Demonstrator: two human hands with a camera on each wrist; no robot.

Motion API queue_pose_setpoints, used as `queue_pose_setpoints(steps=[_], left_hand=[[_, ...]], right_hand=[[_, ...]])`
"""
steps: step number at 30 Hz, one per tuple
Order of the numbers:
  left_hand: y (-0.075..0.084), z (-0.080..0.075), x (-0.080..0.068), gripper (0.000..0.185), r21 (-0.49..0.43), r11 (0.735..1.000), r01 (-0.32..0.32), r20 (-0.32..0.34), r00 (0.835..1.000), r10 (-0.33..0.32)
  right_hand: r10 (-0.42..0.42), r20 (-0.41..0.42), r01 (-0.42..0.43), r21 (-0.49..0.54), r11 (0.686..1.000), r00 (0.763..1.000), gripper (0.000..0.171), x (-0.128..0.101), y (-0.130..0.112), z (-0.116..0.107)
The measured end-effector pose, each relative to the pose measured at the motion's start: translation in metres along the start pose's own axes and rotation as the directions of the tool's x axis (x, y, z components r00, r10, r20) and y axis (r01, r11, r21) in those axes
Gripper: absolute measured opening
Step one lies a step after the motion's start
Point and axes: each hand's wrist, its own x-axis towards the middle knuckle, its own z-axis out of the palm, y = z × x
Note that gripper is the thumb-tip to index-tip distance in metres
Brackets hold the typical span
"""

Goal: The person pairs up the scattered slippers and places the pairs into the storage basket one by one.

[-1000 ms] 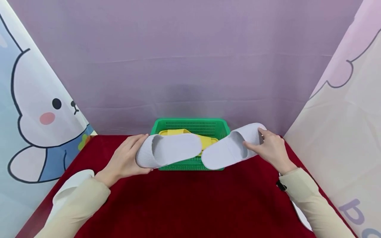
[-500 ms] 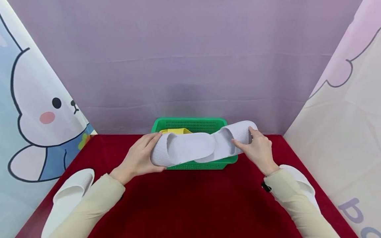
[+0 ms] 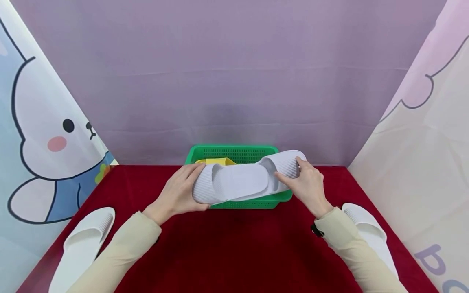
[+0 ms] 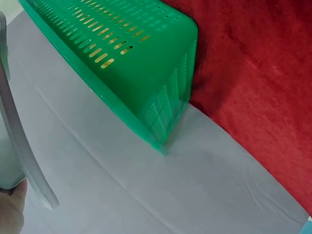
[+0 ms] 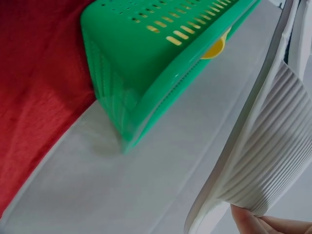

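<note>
My left hand [image 3: 178, 190] grips the toe end of a pale lavender-white slipper [image 3: 239, 181], thumb below and fingers above. With my right hand [image 3: 307, 182] I pinch the ribbed strap of a matching slipper [image 3: 285, 165]. Both slippers hang over a green basket [image 3: 253, 204], toes outward, the left sole's heel lying across the right slipper. A yellow slipper [image 3: 219, 161] shows inside the basket, mostly hidden by them. The right wrist view shows my thumb and fingertips at the strap [image 5: 273, 141]; the left wrist view catches only the left slipper's edge [image 4: 19, 131].
On the red cloth [image 3: 234, 252] lie two white slippers, one at the left [image 3: 78, 252] and one at the right [image 3: 370, 232], each partly behind a forearm. A purple curtain [image 3: 234, 81] stands close behind the basket, with printed panels at both sides.
Both hands have come inward over the basket, the left going right and the right going left. The two held slippers, apart at first, now overlap. The yellow slippers are more covered.
</note>
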Motion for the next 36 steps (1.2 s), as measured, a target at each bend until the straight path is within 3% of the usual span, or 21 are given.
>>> queue_pose_setpoints(steps=[9, 17, 26, 36], left_hand=[[0.004, 0.006, 0.005, 0.099, 0.025, 1.0, -0.011, 0.006, 1.0, 0.011], [0.01, 0.014, 0.009, 0.1, 0.035, 0.999, -0.03, -0.035, 0.999, 0.031], [0.018, 0.02, 0.011, 0.1, 0.038, 0.999, -0.036, -0.059, 0.998, 0.038], [0.025, 0.026, 0.019, 0.096, 0.049, 0.998, -0.033, -0.099, 0.994, 0.038]], right_hand=[[-0.016, 0.026, 0.016, -0.02, 1.0, 1.0, 0.075, -0.002, -0.012, 0.008], [-0.046, -0.017, 0.045, -0.031, 0.998, 0.999, 0.075, -0.004, -0.021, 0.015], [0.005, 0.024, -0.004, -0.032, 0.999, 1.0, 0.078, -0.007, -0.026, 0.02], [-0.039, -0.005, 0.038, -0.064, 0.997, 0.999, 0.077, -0.009, -0.035, 0.03]])
